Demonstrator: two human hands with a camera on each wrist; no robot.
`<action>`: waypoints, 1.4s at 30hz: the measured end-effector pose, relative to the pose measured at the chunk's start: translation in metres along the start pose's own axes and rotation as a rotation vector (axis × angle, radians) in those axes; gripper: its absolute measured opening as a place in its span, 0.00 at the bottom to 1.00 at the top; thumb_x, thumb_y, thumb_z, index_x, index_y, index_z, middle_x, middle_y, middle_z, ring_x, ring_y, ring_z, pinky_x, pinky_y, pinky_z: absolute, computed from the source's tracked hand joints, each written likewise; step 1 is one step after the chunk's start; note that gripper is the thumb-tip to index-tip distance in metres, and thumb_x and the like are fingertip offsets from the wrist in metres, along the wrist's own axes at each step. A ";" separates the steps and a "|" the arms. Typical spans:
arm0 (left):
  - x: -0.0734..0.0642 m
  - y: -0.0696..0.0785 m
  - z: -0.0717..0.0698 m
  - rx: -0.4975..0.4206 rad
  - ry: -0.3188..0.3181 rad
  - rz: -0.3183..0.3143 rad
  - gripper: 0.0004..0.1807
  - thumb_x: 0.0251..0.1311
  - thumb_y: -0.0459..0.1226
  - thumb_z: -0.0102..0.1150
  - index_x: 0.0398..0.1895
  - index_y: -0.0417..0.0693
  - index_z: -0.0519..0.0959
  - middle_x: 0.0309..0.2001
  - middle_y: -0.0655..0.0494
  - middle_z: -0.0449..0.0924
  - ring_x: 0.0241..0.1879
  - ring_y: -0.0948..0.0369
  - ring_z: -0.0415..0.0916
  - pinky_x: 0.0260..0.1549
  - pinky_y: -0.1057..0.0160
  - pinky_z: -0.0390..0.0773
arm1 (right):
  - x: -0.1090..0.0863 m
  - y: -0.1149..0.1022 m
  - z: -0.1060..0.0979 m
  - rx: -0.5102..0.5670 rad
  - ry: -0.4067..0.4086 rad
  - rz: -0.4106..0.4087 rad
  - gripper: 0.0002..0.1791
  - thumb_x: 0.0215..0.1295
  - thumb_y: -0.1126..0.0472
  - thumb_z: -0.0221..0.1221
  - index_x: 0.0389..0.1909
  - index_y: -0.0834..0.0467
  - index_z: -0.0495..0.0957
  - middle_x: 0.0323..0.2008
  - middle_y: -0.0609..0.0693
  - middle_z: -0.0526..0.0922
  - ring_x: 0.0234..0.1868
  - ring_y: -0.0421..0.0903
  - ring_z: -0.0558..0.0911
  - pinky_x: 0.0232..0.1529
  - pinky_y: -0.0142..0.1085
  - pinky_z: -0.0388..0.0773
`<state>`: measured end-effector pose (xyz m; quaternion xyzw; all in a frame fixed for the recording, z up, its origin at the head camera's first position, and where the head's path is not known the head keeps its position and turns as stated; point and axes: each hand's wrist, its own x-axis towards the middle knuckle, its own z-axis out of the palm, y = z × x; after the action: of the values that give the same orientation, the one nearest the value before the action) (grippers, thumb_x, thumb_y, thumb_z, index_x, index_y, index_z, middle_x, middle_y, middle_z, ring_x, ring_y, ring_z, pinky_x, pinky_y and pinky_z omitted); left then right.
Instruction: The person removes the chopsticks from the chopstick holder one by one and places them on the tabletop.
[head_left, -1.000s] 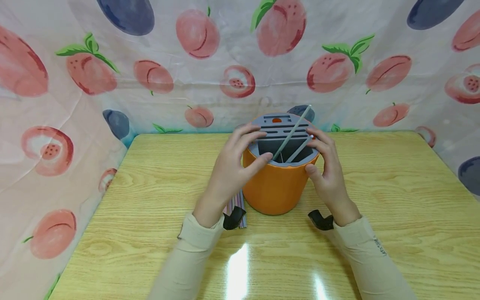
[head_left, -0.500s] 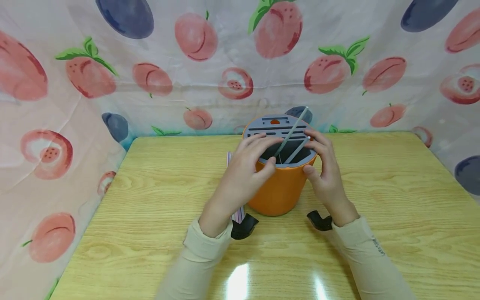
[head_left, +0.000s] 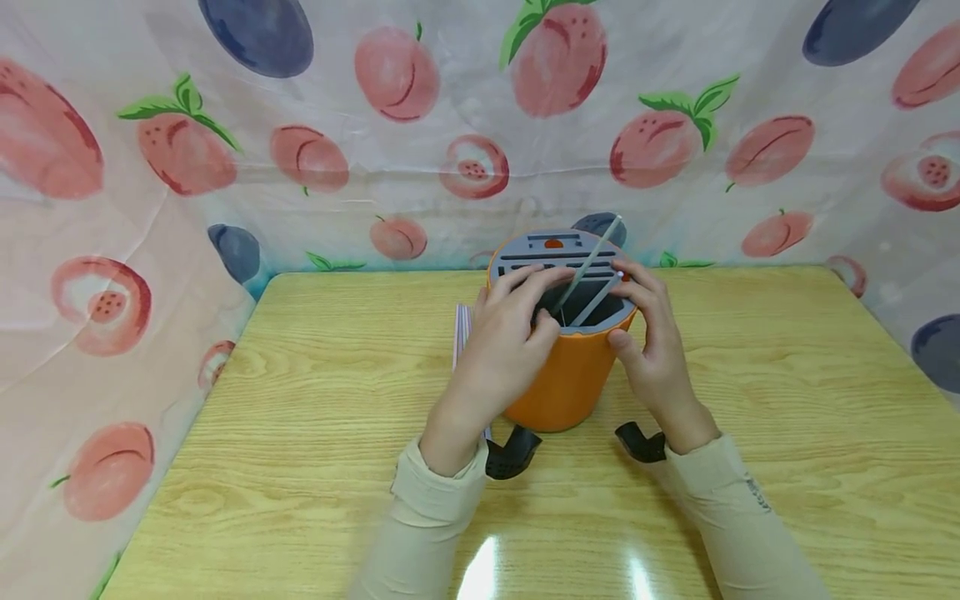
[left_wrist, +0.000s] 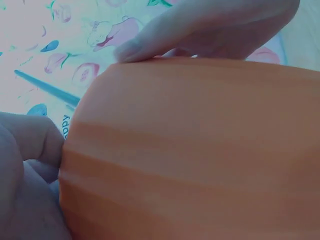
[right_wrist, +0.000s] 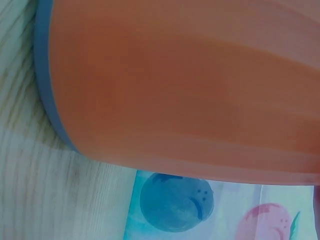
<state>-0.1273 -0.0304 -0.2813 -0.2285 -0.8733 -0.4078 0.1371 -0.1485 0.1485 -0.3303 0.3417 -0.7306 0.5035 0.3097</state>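
An orange knife block (head_left: 566, 383) with a grey slotted top (head_left: 553, 243) stands upright on the table. Two thin straw-like sticks lean in its large front opening: a pale green one (head_left: 597, 248) and a pale blue one (head_left: 600, 298). My left hand (head_left: 506, 346) is bent over the left of the rim, its fingertips at the opening beside the green stick; whether they pinch anything is hidden. In the left wrist view its fingers (left_wrist: 37, 137) lie at the rim. My right hand (head_left: 656, 346) grips the right rim, thumb outside, fingers at the top edge.
A bundle of thin striped straws (head_left: 462, 325) lies left of the block, partly behind my left hand. Wood-grain table (head_left: 315, 400) surrounds the block, and a fruit-print cloth (head_left: 322, 100) hangs behind. Black wrist mounts (head_left: 512, 454) jut from both cuffs.
My left hand has moved right and down from the slotted top, its fingers drawing in at the front opening. My right hand stays on the rim, and the sticks have barely shifted.
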 end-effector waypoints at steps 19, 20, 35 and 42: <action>-0.004 -0.007 0.005 0.004 0.011 0.146 0.11 0.61 0.47 0.50 0.39 0.58 0.80 0.42 0.69 0.77 0.60 0.69 0.55 0.59 0.46 0.46 | -0.002 -0.001 -0.004 -0.016 0.000 0.031 0.36 0.62 0.40 0.45 0.47 0.73 0.64 0.58 0.67 0.59 0.61 0.55 0.58 0.58 0.36 0.58; -0.004 -0.007 0.004 -0.020 0.015 0.140 0.11 0.61 0.47 0.51 0.39 0.57 0.80 0.44 0.68 0.77 0.59 0.69 0.56 0.59 0.46 0.45 | -0.002 -0.002 -0.004 -0.025 -0.002 0.036 0.37 0.62 0.39 0.44 0.47 0.73 0.64 0.58 0.67 0.59 0.61 0.55 0.57 0.58 0.36 0.58; -0.008 0.005 -0.024 -0.411 0.122 0.138 0.09 0.64 0.35 0.47 0.40 0.44 0.77 0.40 0.57 0.79 0.42 0.66 0.70 0.46 0.62 0.68 | 0.000 0.002 -0.002 0.000 -0.014 0.018 0.36 0.63 0.40 0.45 0.47 0.74 0.63 0.57 0.72 0.58 0.61 0.59 0.57 0.59 0.36 0.59; -0.013 0.019 -0.041 -0.653 0.212 0.179 0.09 0.63 0.28 0.44 0.41 0.30 0.71 0.44 0.39 0.75 0.49 0.56 0.72 0.51 0.59 0.69 | 0.002 0.002 -0.001 0.011 -0.015 0.019 0.36 0.63 0.40 0.46 0.47 0.74 0.64 0.57 0.71 0.58 0.61 0.59 0.56 0.59 0.38 0.58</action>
<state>-0.1046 -0.0552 -0.2489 -0.2924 -0.6544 -0.6731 0.1820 -0.1509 0.1492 -0.3295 0.3400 -0.7336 0.5078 0.2975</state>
